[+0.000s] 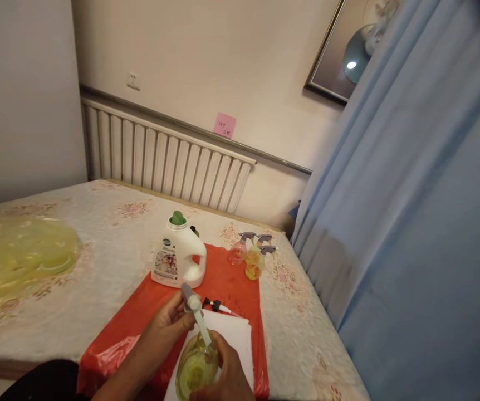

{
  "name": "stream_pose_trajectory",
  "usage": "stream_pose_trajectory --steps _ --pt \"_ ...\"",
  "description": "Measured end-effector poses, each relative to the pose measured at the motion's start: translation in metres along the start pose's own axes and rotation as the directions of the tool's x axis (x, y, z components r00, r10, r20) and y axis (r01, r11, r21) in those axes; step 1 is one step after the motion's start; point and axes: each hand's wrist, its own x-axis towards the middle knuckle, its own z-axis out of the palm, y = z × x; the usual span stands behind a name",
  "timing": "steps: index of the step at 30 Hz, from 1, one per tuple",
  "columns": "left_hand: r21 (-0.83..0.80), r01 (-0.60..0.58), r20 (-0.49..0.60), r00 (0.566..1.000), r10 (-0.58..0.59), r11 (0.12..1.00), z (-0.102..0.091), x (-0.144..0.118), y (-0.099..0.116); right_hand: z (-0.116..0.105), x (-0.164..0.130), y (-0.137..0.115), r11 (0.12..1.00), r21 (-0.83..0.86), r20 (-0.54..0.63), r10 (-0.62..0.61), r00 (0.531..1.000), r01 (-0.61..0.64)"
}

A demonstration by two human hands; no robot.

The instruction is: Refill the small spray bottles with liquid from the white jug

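Beige walls and a white radiator [165,159] stand behind a table covered with a flowered cloth [98,256]. At the far left lies a yellowish, transparent thing [18,259]; it is blurred and I cannot tell what it is. A red plastic sheet [231,284] is spread on the cloth, and on its far edge stands a white jug [180,257] with a green cap, closed; its content is not visible. Near the bottom edge, the left hand [167,326] pinches the grey head of a spray pump [194,309] between thumb and fingers; the white tube of the pump goes down into the mouth of a small green bottle [196,365]. This bottle is transparent and tilted, but how much liquid it holds is hard to see. The right hand [227,373], partly cut off by the frame, is wrapped around the side of the bottle and closed on it. Under the bottle lies a white folded paper [234,334], and just behind it a small black piece [214,304], too small to identify. Farther right stand three small spray bottles [251,256] close together, pink and yellow-orange, with grey heads. A blue curtain [411,223] fills the right side, and above it a framed picture [348,50] is partly hidden.
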Motion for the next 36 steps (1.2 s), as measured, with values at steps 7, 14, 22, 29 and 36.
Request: stream_pose_trajectory --steps 7,14,22,29,36 --pt "0.038 -0.028 0.008 1.0 0.028 0.999 0.002 -0.002 0.002 -0.001 -0.001 -0.004 1.0 -0.012 0.0 -0.002 1.0 0.002" --pt "0.147 -0.057 0.111 0.993 0.041 0.987 0.008 -0.006 0.014 -0.001 -0.002 -0.008 0.999 -0.043 0.02 -0.014 1.0 0.015" --pt "0.118 -0.021 -0.062 0.998 0.029 0.993 0.008 -0.003 0.019 -0.003 -0.001 0.002 1.0 0.005 -0.009 -0.026 1.0 0.026" --pt "0.061 -0.033 -0.126 0.991 0.04 0.998 0.009 -0.002 0.02 -0.003 -0.002 0.0 0.999 -0.02 -0.018 -0.031 0.999 0.031" --pt "0.02 0.071 -0.074 0.995 -0.07 0.997 0.01 -0.003 0.029 -0.002 -0.002 0.0 1.0 -0.025 -0.002 -0.018 1.0 0.018"
